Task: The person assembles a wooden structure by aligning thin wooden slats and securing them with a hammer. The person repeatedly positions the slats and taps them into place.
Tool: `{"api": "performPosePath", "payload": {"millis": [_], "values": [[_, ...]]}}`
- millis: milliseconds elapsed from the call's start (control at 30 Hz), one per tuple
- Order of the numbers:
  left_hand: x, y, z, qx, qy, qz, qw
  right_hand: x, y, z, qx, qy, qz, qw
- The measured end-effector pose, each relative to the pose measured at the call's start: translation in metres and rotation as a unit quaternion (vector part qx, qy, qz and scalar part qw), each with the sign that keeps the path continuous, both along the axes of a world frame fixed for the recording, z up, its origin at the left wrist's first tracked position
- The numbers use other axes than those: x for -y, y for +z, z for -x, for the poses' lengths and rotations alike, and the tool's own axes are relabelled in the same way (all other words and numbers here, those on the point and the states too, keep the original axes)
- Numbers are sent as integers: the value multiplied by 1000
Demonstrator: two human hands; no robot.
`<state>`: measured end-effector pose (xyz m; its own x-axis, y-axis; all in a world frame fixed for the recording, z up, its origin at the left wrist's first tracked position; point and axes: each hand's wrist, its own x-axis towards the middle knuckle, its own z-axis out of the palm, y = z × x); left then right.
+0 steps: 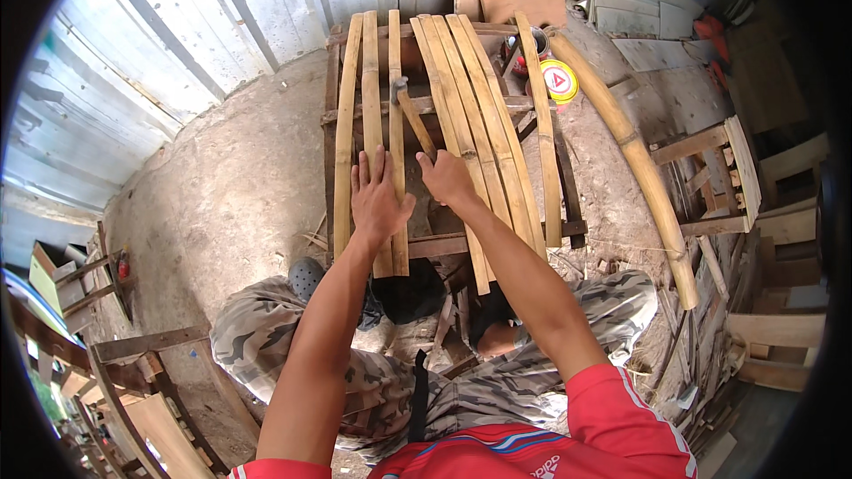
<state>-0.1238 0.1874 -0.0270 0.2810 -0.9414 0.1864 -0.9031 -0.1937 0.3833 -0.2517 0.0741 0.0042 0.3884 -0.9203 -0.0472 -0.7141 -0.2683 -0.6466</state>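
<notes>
Several split bamboo strips (479, 98) lie lengthwise across a low wooden frame (439, 247) in front of me. With fingers stretched out, my left hand (379, 200) rests flat on two of the strips left of the middle. My right hand (447, 179) is closed round the wooden handle of a hammer (415, 121). The hammer's metal head lies over a bamboo strip (395, 49) near the frame's middle crossbar. Between this strip and the group to its right is a gap, where the frame's dark inside shows.
A thick bamboo pole (635, 155) lies on the floor to the right, beside a round tin with a yellow-rimmed lid (557, 82). Further right stands a small wooden frame (706, 177). Corrugated metal sheets (191, 27) form the wall at the far left. A wooden chair-like piece (155, 390) stands near left.
</notes>
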Motion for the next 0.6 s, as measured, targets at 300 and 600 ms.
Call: {"api": "performPosePath", "payload": {"millis": [300,600], "values": [[-2,0,0,10,5,26,1000,-5,24,-6,22,1,-70,997],[0,4,1,1,-1,0,1000,3,11,-3,-21,9,-47,999]]}}
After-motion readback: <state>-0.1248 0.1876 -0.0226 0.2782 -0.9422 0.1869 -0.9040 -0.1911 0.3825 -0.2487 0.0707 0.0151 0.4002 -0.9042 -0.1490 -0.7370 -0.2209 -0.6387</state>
